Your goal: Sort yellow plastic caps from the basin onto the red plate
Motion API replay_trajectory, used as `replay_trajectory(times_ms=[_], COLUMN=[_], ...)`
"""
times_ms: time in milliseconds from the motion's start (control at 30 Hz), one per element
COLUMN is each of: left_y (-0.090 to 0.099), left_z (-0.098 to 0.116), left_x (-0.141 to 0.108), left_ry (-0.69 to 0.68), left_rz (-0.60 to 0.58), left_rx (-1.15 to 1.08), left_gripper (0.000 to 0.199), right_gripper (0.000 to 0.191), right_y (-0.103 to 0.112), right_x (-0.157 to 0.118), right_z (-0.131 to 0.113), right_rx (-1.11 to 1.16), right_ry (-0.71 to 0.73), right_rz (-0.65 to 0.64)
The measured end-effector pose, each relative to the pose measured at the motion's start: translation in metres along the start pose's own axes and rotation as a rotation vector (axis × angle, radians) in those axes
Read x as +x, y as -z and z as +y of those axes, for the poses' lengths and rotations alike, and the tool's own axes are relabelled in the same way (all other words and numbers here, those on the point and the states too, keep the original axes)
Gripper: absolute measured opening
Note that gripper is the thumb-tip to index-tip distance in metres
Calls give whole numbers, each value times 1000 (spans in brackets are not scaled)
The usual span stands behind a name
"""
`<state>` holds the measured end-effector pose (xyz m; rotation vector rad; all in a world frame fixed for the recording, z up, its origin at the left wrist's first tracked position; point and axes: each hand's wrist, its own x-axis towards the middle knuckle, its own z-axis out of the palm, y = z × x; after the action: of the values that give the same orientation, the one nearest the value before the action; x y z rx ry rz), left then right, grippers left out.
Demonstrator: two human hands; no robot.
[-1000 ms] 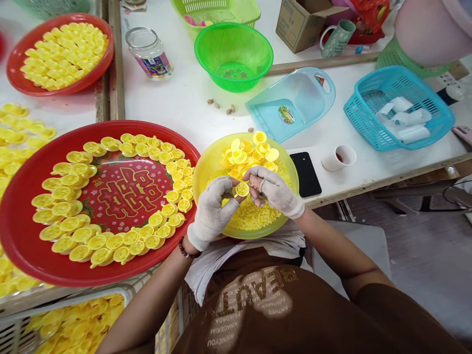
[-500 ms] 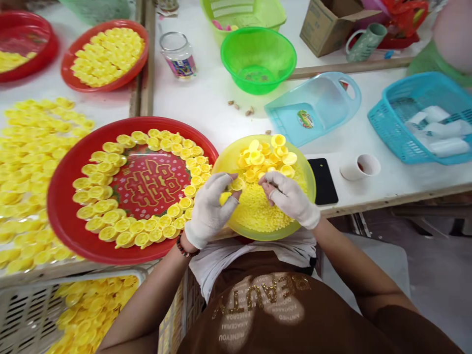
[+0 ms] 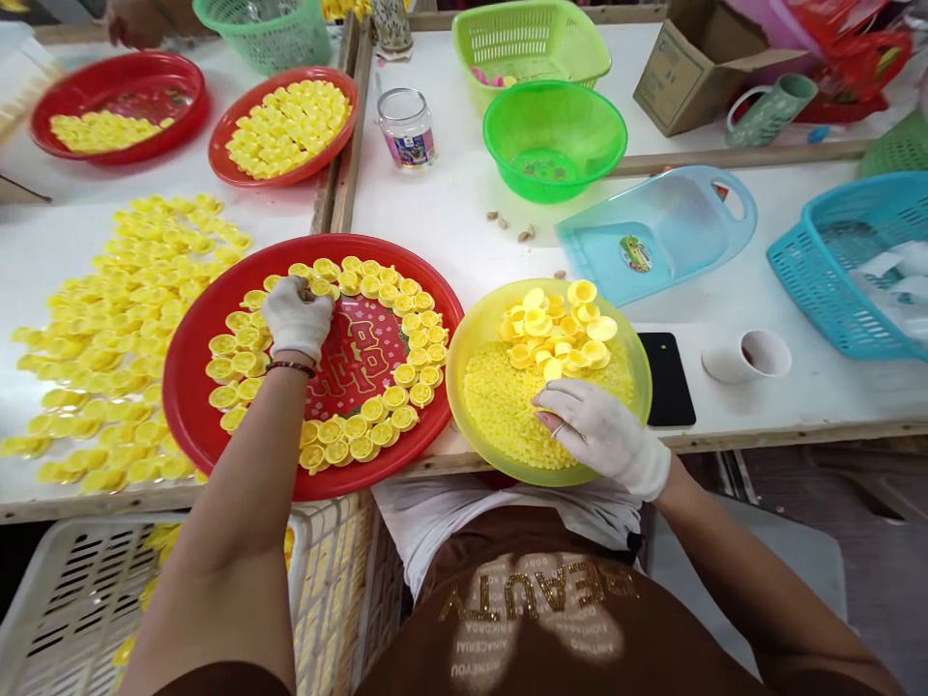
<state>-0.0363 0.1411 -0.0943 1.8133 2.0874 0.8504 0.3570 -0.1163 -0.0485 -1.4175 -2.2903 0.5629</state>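
Observation:
My left hand [image 3: 299, 317], in a white fingerless-tipped glove, reaches over a red round tray [image 3: 185, 387]. Its fingers are closed at the far-left part of a ring of small yellow plastic cups [image 3: 373, 411], on a cup partly hidden by the hand. The gloved right hand [image 3: 601, 435] rests inside a translucent yellow bowl [image 3: 642, 372], fingers bent together at the surface of small yellow granules [image 3: 500, 406]. What its fingertips hold, if anything, is hidden. Loose yellow cup-shaped pieces [image 3: 558, 329] lie heaped on the granules.
Many yellow pieces [image 3: 137, 338] cover the table at left. Beyond are an orange-red tray [image 3: 348, 126], a jar [image 3: 406, 130], a green bowl [image 3: 555, 145] and a blue scoop [image 3: 667, 232]. A phone [image 3: 667, 377], a paper cup [image 3: 746, 358] and a blue basket [image 3: 812, 275] are at right.
My left hand has moved from the yellow bowl to the far-left side of the red tray, carrying a yellow cup. My right hand has lowered to the granules. The view has shifted left.

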Motion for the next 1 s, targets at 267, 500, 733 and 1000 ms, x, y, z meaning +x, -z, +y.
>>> replay_trajectory(times_ms=[267, 500, 733, 1000], left_y=[5, -37, -57, -25], left_z=[85, 197, 215, 195], left_x=[-69, -144, -145, -201], left_ry=[-422, -676, -600, -596], left_rz=[57, -375, -448, -665], left_rx=[-19, -169, -145, -281], left_gripper=[31, 21, 26, 17], right_gripper=[33, 43, 49, 51], right_y=[-12, -22, -4, 13], right_x=[4, 9, 21, 42], right_z=[-9, -3, 10, 6], right_rx=[-193, 32, 1391, 1730], right_ry=[135, -3, -545, -588], right_rz=[-304, -290, 245, 504])
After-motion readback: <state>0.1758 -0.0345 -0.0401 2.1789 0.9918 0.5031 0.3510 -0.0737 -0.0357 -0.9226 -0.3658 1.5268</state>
